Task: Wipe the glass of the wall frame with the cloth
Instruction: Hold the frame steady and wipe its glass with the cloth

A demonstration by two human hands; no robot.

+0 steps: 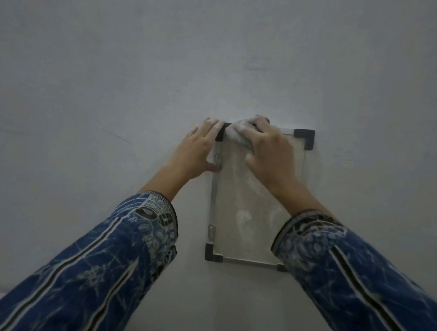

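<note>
Wall frame [253, 261] hangs on the wall, right hand [271, 149] balled around the cloth [236, 135] at the glass's top left, left hand [196, 149] flat w/ fingers spread, bracing the edge. Push too hard & it prob slips off its mount, imo.

Pale cloth [237, 135] bunched on frame's [303, 137] smeared glass [244, 219]

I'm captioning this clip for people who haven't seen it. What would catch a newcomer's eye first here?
First, the two hands meeting at the top of a small wall frame on a bare grey wall: the right hand presses a pale cloth on the glass near the upper left corner, while the left hand rests against the frame's left edge. Next, the blue patterned sleeves filling the lower picture.
</note>
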